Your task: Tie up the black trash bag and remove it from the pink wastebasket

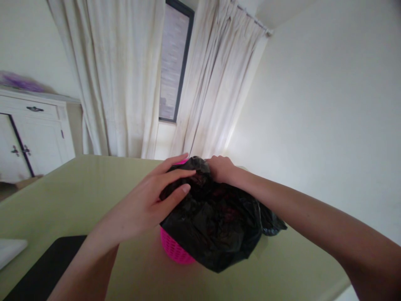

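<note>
While draped in a crumpled black plastic bag [216, 221], stood on the pale green table [78, 192] a little right of centre: a pink basket [175, 250] with perforated walls, visible only as a lower band at the near left and a sliver of rim at the far side. Hung over most of the basket, with a loose flap trailing to the right onto the tabletop. Rested flat on the bag's upper left edge: the left hand [150, 205], fingers [175, 175] stretched out and spread, thumb laid along the plastic, pressing rather than pinching, so not closed around anything. Reached in from the right across the bag: the right hand [221, 167], fingers curled down over the far top edge of the plastic and apparently bunching it there; fingertips hidden behind the bag, so could not tell for certain how tight the hold was. Lay at the near left corner of the table: a black flat mat [46, 267], with a white object [9, 250] just beyond it at the frame's edge. Hung behind the table: long cream curtains [125, 79] on either side of a dark-framed window [173, 62]. Stood against the wall at far left: a white cabinet [34, 133] with dark handles, well apart from the basket.
</note>
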Demonstrator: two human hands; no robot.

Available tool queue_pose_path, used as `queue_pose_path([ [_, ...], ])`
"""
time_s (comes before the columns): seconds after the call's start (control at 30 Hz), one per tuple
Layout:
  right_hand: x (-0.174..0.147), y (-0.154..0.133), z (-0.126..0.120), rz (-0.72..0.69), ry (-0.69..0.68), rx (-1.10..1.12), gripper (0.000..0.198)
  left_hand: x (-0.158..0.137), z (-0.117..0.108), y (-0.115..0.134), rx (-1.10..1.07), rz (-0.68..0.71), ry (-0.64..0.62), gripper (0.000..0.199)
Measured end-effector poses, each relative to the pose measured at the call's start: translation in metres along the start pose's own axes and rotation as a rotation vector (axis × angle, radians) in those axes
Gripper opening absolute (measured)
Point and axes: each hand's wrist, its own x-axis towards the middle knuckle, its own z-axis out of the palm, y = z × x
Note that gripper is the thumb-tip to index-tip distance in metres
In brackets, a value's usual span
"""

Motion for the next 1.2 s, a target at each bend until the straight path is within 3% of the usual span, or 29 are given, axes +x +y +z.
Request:
queue_pose_path([
  [0.07,-0.001,-0.001,0.001,0.002,0.047,-0.004,0.034,0.000,0.004,0.003,0.054,0.008,-0.108,0.041],
  [0.2,0.001,0.007,-0.008,0.044,0.127,0.006,0.036,0.002,0.011,0.009,0.182,-0.056,-0.229,0.065],
  [0.33,0.001,0.030,-0.023,-0.028,0.086,0.212,0.040,0.001,0.012,0.013,0.218,-0.039,-0.162,0.063],
  [0.43,-0.005,0.044,-0.033,-0.205,0.077,0.647,0.030,-0.001,0.013,0.013,0.227,0.036,-0.128,0.063],
  [0.53,-0.015,0.051,-0.043,-0.354,0.169,0.986,0.029,-0.002,0.017,0.014,0.292,-0.016,-0.163,0.077],
  [0.57,-0.016,0.052,-0.044,-0.368,0.211,0.997,0.030,-0.003,0.019,0.014,0.315,-0.037,-0.168,0.080],
  [0.63,-0.016,0.055,-0.044,-0.303,0.297,0.817,0.026,-0.003,0.019,0.015,0.364,-0.051,-0.158,0.084],
  [0.7,-0.012,0.060,-0.038,-0.165,0.325,0.493,0.023,-0.003,0.018,0.014,0.429,-0.051,-0.125,0.084],
  [0.77,-0.008,0.066,-0.026,-0.083,0.256,0.300,0.025,-0.003,0.015,0.009,0.498,-0.066,-0.080,0.078],
  [0.9,-0.004,0.081,0.001,-0.175,0.030,0.513,0.026,-0.004,0.007,-0.010,0.552,-0.062,0.005,0.066],
  [1.0,-0.002,0.091,0.019,-0.149,0.074,0.638,0.034,-0.006,-0.001,-0.030,0.518,-0.101,0.020,0.080],
  [1.1,0.004,0.094,0.039,-0.036,0.175,0.665,0.037,-0.007,-0.011,-0.049,0.306,-0.248,-0.123,0.089],
  [1.2,0.011,0.089,0.060,0.000,0.166,0.727,0.032,-0.005,-0.021,-0.067,-0.083,-0.331,-0.340,0.103],
])
